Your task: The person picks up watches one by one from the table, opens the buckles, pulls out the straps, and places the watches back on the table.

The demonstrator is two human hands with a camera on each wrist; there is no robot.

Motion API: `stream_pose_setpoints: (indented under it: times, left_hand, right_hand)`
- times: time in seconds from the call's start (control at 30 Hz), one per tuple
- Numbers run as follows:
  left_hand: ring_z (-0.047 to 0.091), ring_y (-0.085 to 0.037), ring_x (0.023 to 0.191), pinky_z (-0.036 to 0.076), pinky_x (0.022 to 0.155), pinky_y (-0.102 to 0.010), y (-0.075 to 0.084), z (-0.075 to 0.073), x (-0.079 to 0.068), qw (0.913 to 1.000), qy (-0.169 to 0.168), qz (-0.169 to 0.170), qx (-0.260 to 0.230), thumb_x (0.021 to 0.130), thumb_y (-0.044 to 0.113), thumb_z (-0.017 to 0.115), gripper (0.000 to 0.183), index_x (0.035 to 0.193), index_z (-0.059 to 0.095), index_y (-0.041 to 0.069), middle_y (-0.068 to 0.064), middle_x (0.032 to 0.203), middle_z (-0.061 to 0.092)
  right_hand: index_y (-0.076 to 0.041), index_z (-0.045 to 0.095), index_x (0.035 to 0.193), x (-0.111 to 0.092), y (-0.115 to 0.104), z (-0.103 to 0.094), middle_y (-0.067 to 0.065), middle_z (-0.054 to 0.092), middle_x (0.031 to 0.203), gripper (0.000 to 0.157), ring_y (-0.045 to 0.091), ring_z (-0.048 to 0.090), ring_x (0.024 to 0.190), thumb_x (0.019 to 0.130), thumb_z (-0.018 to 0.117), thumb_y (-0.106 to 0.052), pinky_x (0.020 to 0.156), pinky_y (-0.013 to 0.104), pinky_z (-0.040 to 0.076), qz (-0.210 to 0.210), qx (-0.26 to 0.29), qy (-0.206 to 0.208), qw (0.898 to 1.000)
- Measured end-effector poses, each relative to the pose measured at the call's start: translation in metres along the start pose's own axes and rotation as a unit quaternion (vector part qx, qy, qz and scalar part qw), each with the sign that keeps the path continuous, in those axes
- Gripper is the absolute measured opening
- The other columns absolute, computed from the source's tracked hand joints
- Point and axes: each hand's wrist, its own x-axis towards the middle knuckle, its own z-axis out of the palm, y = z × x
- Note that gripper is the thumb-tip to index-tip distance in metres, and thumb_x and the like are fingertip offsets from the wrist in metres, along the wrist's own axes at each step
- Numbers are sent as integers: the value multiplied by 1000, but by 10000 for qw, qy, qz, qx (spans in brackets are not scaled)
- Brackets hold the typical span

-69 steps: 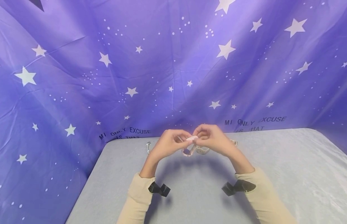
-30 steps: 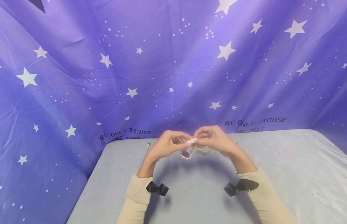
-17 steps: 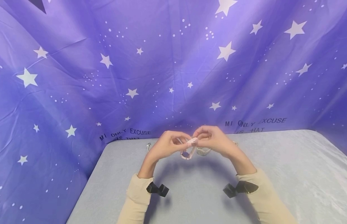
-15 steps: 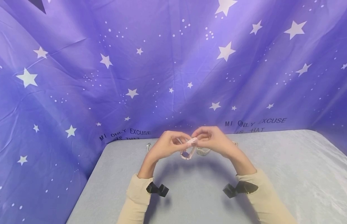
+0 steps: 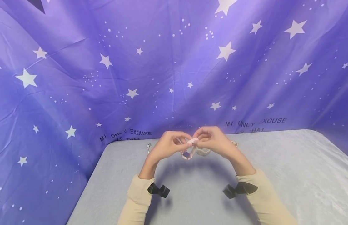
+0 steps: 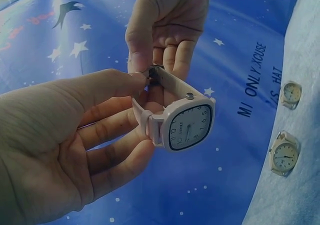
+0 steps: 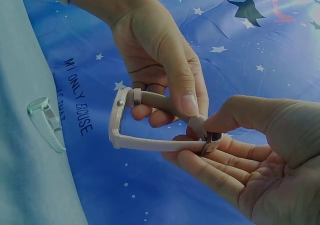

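Observation:
Both hands hold a pale pink wristwatch up above the far part of the table, its strap bent into a loop. The rounded-square dial hangs below the fingers in the head view. My left hand pinches one strap end between thumb and index finger. At the metal buckle, my right hand pinches the other strap end, with the two ends overlapping there. In the right wrist view, the left thumb lies over the strap close to the buckle. The fingertips partly hide how the strap sits in it.
A cream watch lies on the grey cloth-covered table just behind the hands. Another watch is partly hidden behind the right hand, and a silvery one stands left of the left hand. A purple star-printed curtain hangs behind the table.
Compared with 2.3 s ago, the watch's dial hangs slightly lower and the strap top tilts a little more. Both hands keep their pinch at the buckle, shifting only slightly.

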Motion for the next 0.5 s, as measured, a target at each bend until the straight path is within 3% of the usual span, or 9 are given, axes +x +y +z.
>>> stream_pose_setpoints:
  times: [0.3, 0.5]
  left_hand:
    - [68, -15, 68, 54, 62, -26, 3, -2, -3, 9996, -174, -157, -166, 91, 19, 78, 20, 111, 78, 16, -1, 85, 75]
    - [69, -13, 75, 56, 67, -27, 2, -4, -4, 9997, -232, -41, -110, 91, 17, 78, 21, 112, 78, 13, -4, 89, 76]
  right_hand:
    - [4, 69, 104, 0, 1, -3, 18, 74, 97, 22, 26, 72, 88, 86, 76, -7, 74, 35, 63, 180, 326, -143, 9992]
    - [5, 69, 105, 1, 7, -6, 17, 75, 97, 23, 22, 73, 84, 87, 75, -6, 74, 36, 64, 282, 609, -279, 9974]
